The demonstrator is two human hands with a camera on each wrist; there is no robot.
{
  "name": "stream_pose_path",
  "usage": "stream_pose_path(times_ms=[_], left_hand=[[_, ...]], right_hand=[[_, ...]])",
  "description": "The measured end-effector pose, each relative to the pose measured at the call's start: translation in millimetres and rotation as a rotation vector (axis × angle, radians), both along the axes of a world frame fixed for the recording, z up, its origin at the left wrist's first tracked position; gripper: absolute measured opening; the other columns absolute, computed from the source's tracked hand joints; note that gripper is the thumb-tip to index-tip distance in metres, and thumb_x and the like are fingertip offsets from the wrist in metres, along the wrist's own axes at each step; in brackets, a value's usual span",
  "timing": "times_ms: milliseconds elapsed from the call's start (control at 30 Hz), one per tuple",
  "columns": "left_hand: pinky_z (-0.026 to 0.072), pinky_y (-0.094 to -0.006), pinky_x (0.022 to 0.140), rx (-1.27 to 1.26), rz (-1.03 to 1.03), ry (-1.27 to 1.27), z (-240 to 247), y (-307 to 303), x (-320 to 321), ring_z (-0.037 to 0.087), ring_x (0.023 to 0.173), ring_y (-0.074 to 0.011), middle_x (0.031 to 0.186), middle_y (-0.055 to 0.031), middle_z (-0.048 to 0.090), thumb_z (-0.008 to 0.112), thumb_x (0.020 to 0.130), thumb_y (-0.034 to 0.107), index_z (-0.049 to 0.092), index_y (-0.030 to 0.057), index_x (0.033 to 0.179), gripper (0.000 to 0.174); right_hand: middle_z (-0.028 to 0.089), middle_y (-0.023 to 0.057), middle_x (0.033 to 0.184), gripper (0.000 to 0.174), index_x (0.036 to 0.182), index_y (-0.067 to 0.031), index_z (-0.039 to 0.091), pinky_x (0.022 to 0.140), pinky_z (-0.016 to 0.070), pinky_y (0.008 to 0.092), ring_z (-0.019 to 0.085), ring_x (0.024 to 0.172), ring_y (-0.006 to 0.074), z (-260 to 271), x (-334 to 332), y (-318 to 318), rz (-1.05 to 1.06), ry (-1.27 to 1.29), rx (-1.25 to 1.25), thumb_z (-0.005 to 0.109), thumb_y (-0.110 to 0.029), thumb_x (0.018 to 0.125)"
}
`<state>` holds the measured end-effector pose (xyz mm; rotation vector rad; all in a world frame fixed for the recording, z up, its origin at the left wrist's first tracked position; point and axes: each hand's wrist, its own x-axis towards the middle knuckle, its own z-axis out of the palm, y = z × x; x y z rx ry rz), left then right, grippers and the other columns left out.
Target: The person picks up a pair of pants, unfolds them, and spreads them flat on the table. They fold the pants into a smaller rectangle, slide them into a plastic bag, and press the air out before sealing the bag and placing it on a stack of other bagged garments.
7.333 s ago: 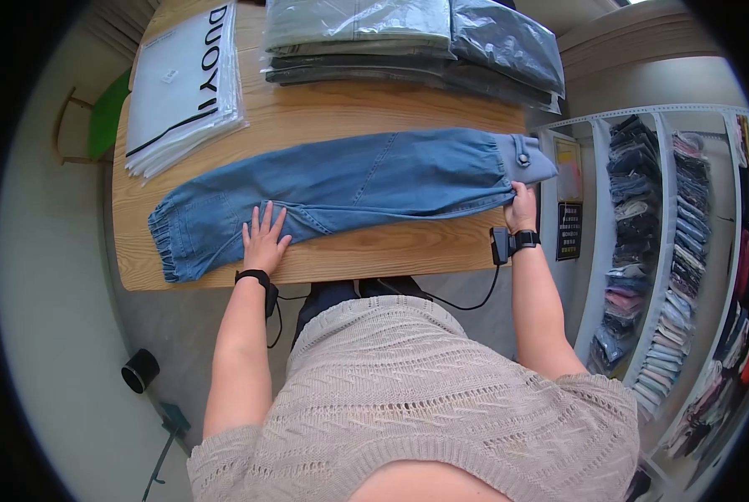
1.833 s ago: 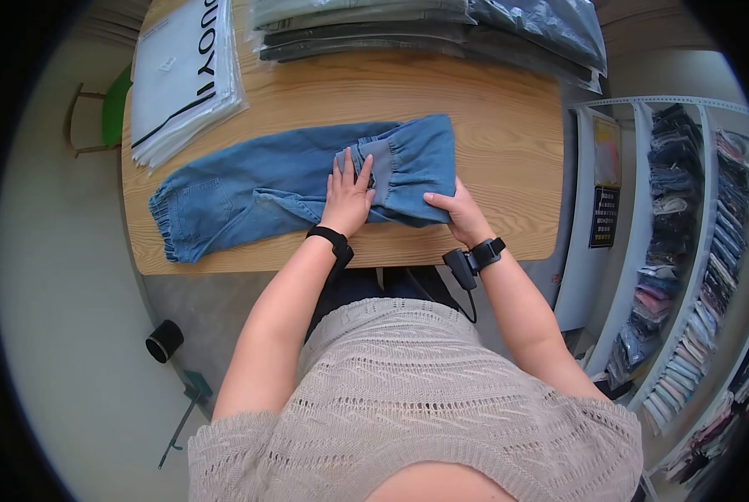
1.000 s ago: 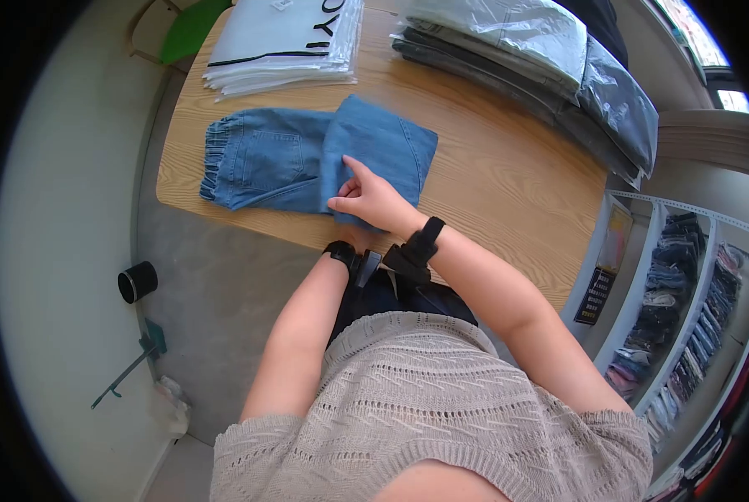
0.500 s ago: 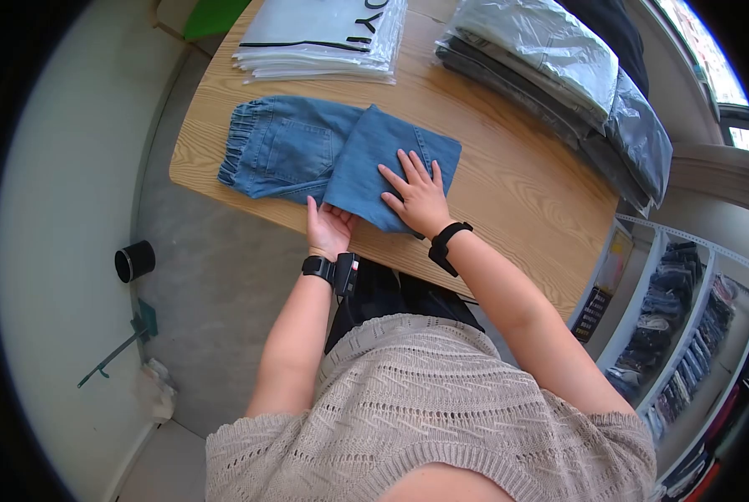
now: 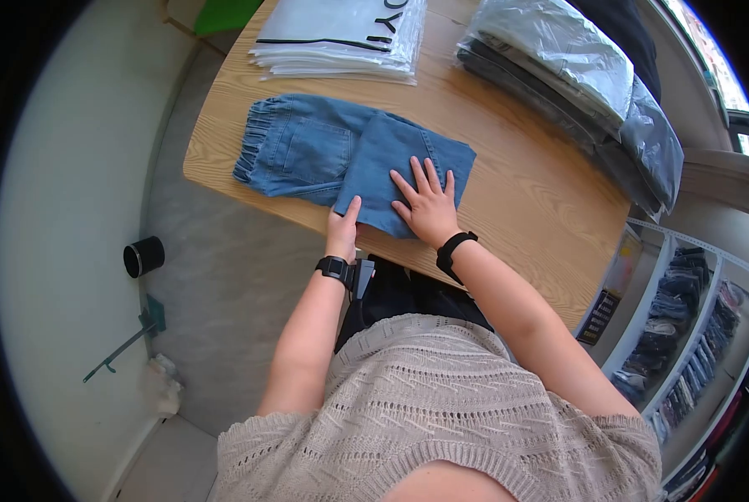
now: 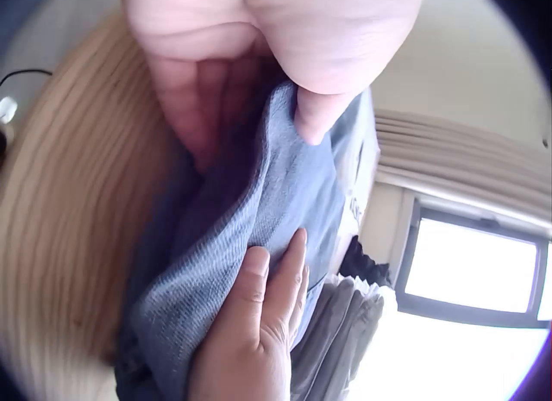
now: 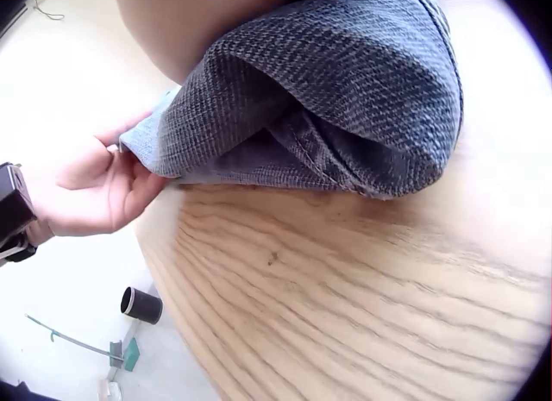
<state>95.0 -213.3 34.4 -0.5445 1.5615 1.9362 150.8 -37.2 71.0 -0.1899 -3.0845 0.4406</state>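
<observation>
1. The blue jeans (image 5: 307, 151) lie folded on the wooden counter (image 5: 517, 192), close to its near edge, with the gathered end to the left.
2. The right hand (image 5: 429, 205) lies flat on the doubled-over right part, fingers (image 5: 408, 180) straight and spread apart.
3. The left hand (image 5: 343, 227) is at that fold's near edge and pinches the denim, thumb on top and fingers underneath.
4. A stack of plastic bags (image 5: 341, 33) lies beyond the jeans, on the far side.

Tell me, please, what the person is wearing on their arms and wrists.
Both forearms are bare below the short sleeves of a beige openwork knit top. Behind the left hand sits a black wrist strap with a small black box; behind the right hand, a similar black strap. No gloves.
</observation>
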Motion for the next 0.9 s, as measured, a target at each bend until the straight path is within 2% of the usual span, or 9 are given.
stream_pose_path(times_ms=[133,200,333,400,467,600,667,800,900], left_hand=[[0.0444,-0.0315,0.082,-0.598,0.012,0.544,22,-34,-28,0.055,0.090,-0.0157,0.102,-0.0088,0.057,0.054,0.092,0.022,0.052,0.0004,0.108,0.027],[0.0450,-0.0316,0.080,-0.966,-0.269,1.185,24,-58,-51,0.056,0.090,-0.0186,0.101,-0.0112,0.058,0.055,0.090,0.023,0.056,0.0011,0.106,0.027],[0.0455,-0.0338,0.081,-0.631,-0.630,1.018,37,-54,-69,0.056,0.091,-0.0236,0.100,-0.0136,0.059,0.058,0.089,0.026,0.056,-0.0003,0.111,0.035],[0.0439,-0.0370,0.087,-0.476,-0.728,0.576,41,-31,-67,0.056,0.096,-0.0283,0.104,-0.0165,0.060,0.061,0.086,0.031,0.055,-0.0015,0.117,0.045],[0.0435,-0.0368,0.089,-0.686,-0.762,0.678,18,-17,-63,0.056,0.101,-0.0317,0.113,-0.0203,0.057,0.064,0.084,0.032,0.051,-0.0027,0.121,0.053],[0.0434,-0.0366,0.088,-0.416,-0.611,0.612,0,-2,-60,0.056,0.102,-0.0320,0.111,-0.0226,0.058,0.063,0.084,0.022,0.050,-0.0034,0.117,0.044],[0.0434,-0.0367,0.087,-0.260,-0.513,0.595,-3,4,-61,0.057,0.102,-0.0320,0.110,-0.0232,0.058,0.062,0.084,0.019,0.051,-0.0036,0.116,0.040],[0.0445,-0.0366,0.084,-0.480,-0.452,0.534,-4,10,-60,0.059,0.094,-0.0308,0.102,-0.0211,0.061,0.061,0.085,0.016,0.052,-0.0031,0.112,0.034],[0.0455,-0.0360,0.081,-0.520,-0.452,0.535,-7,2,-65,0.059,0.086,-0.0280,0.097,-0.0183,0.061,0.061,0.085,0.016,0.052,-0.0023,0.110,0.032]], right_hand=[[0.031,0.0110,0.145,0.052,0.135,-0.0277,0.042,0.105,0.0164,0.0607,0.024,0.136,0.0299,5,-7,-2,-0.017,-0.009,0.014,0.053,-0.044,0.086],[0.034,0.0136,0.142,0.052,0.133,-0.0222,0.044,0.105,0.0173,0.0594,0.027,0.134,0.0313,10,-15,-1,-0.107,-0.011,-0.070,0.056,-0.040,0.085],[0.045,0.0158,0.132,0.051,0.125,-0.0062,0.048,0.105,0.0227,0.0534,0.037,0.127,0.0299,5,-44,33,-0.291,0.147,-0.024,0.059,-0.034,0.083],[0.052,0.0152,0.121,0.047,0.117,-0.0033,0.052,0.105,0.0241,0.0518,0.045,0.118,0.0303,-8,-54,47,-0.352,0.181,-0.014,0.060,-0.035,0.083],[0.057,0.0140,0.107,0.043,0.107,-0.0032,0.055,0.100,0.0305,0.0489,0.050,0.107,0.0305,-16,-57,57,-0.402,0.064,-0.028,0.061,-0.038,0.082],[0.058,0.0125,0.094,0.035,0.096,-0.0034,0.056,0.086,0.0378,0.0457,0.052,0.095,0.0309,-19,-62,64,-0.407,0.066,-0.155,0.061,-0.036,0.082],[0.057,0.0123,0.096,0.035,0.097,-0.0038,0.056,0.089,0.0369,0.0468,0.051,0.097,0.0310,-18,-63,64,-0.439,0.039,-0.175,0.061,-0.035,0.082],[0.055,0.0128,0.110,0.037,0.107,-0.0054,0.055,0.097,0.0331,0.0512,0.047,0.110,0.0315,-1,-66,49,-0.448,0.173,0.012,0.061,-0.033,0.083],[0.041,0.0145,0.134,0.046,0.124,-0.0121,0.049,0.101,0.0262,0.0583,0.036,0.127,0.0321,34,-52,4,-0.155,0.133,-0.047,0.060,-0.031,0.084]])
